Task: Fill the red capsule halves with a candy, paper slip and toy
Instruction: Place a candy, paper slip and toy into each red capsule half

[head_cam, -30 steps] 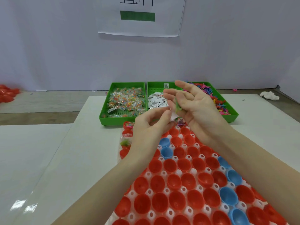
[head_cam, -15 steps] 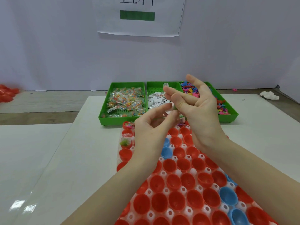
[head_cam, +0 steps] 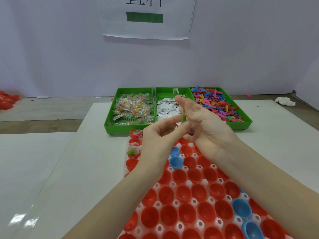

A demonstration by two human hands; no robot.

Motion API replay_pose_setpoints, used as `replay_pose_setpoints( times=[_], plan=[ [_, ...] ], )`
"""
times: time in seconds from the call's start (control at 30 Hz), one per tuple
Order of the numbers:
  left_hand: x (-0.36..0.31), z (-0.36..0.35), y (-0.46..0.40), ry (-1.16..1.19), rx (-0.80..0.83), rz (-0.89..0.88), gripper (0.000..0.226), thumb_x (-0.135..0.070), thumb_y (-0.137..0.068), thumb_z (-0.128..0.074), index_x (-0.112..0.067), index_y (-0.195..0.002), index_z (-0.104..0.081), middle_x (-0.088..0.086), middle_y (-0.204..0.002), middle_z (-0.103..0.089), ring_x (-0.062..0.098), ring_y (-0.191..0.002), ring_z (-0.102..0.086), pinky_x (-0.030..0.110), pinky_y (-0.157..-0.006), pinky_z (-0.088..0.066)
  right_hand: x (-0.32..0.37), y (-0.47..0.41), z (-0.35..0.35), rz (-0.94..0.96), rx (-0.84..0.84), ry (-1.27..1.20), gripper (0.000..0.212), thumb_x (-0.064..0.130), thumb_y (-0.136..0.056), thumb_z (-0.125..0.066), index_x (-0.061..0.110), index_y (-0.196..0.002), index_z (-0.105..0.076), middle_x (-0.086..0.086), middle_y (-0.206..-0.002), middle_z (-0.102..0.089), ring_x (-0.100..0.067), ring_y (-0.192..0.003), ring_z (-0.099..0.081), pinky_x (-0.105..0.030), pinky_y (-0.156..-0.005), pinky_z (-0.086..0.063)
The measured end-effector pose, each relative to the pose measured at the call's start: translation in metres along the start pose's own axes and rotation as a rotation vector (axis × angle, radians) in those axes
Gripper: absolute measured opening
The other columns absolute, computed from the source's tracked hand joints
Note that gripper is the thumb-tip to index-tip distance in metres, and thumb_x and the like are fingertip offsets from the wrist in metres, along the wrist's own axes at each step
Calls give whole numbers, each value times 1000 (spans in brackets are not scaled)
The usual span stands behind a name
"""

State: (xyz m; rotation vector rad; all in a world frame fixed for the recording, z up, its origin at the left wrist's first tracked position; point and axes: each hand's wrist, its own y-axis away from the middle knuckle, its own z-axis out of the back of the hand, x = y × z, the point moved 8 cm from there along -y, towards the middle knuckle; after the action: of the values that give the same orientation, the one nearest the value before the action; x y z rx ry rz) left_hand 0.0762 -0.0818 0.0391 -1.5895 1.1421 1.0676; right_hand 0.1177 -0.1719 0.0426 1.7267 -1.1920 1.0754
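Note:
My right hand (head_cam: 205, 125) is raised palm-left over the far end of the capsule rack (head_cam: 188, 184), and its fingers are curled round a small green toy (head_cam: 183, 116). My left hand (head_cam: 158, 137) faces it, thumb and forefinger closing on the toy's lower end. Something small and shiny shows between those fingers; I cannot tell what it is. The rack holds many open red capsule halves (head_cam: 183, 194) and a few blue ones (head_cam: 175, 161). Two red halves at the far left (head_cam: 133, 151) hold a wrapper and a green toy.
Three green trays stand beyond the rack: wrapped candies (head_cam: 133, 108), paper slips (head_cam: 164, 109), coloured toys (head_cam: 217, 105). Red capsules lie at the far left edge (head_cam: 6, 100). A crumpled white tissue (head_cam: 284, 101) lies at the far right. A paper sign hangs on the wall.
Both hands have drawn closer together. The right hand's fingers have curled in around the green toy, and the left thumb and forefinger have come up to it.

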Motion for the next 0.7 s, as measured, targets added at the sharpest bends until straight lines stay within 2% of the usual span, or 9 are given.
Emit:
replay_pose_setpoints(
  times=[0.07, 0.2, 0.3, 0.43, 0.5, 0.6, 0.7],
  plan=[
    [0, 1, 0, 12, -9, -15, 15, -12, -72, -73, -20, -85, -72, 7, -77, -70, 10, -74, -66, 18, -68, -54, 2, 1, -1, 33, -15, -8, 38, 21, -89, -55, 15, -127, -50, 21, -86, -70, 9, -69, -63, -27, -78, -45],
    [-7, 5, -1, -9, 8, -84, 19, -5, -71, -72, -21, -80, -71, -3, -72, -72, 7, -71, -69, 14, -64, -51, 19, 5, 7, 164, -40, 191, 26, 10, -81, -65, 18, -106, -61, 5, -95, -71, -7, -81, -66, -22, -72, -52],
    [-13, 11, -3, -154, 5, -154, 24, -3, -73, -73, -24, -82, -67, -10, -65, -70, 2, -67, -66, 12, -63, -50, 23, 6, 8, 168, 22, 438, 24, 12, -81, -67, 15, -105, -64, -1, -86, -70, -6, -70, -67, -19, -61, -55],
    [-11, 16, -7, -310, 23, -142, 39, -4, -73, -74, -26, -95, -51, -8, -64, -70, 4, -64, -66, 15, -62, -50, 16, 1, 8, 183, 72, 586, 17, 4, -85, -62, 0, -100, -67, -9, -76, -68, -3, -57, -64, -14, -54, -52],
    [-9, 17, -9, -488, 22, -144, 41, -7, -74, -75, -28, -98, -49, -10, -70, -70, 3, -69, -67, 19, -67, -52, 13, -3, 10, 193, 63, 629, 14, -1, -84, -62, -3, -97, -68, -12, -75, -68, -7, -56, -64, -14, -56, -53],
    [0, 18, -11, -695, 70, -99, 41, -18, -74, -76, -30, -105, -52, -15, -81, -67, 2, -87, -66, 23, -78, -51, 10, -10, 12, 222, 58, 773, 10, -4, -80, -64, -3, -89, -70, -12, -68, -68, -8, -52, -62, -15, -57, -54],
    [10, 23, -16, -1032, 171, -64, 41, -36, -73, -74, -25, -111, -61, -9, -107, -64, 9, -105, -56, 30, -89, -43, 7, -14, 13, 258, 40, 944, 10, -3, -78, -67, 1, -84, -74, -10, -69, -69, -10, -57, -64, -16, -62, -55]
  ],
)
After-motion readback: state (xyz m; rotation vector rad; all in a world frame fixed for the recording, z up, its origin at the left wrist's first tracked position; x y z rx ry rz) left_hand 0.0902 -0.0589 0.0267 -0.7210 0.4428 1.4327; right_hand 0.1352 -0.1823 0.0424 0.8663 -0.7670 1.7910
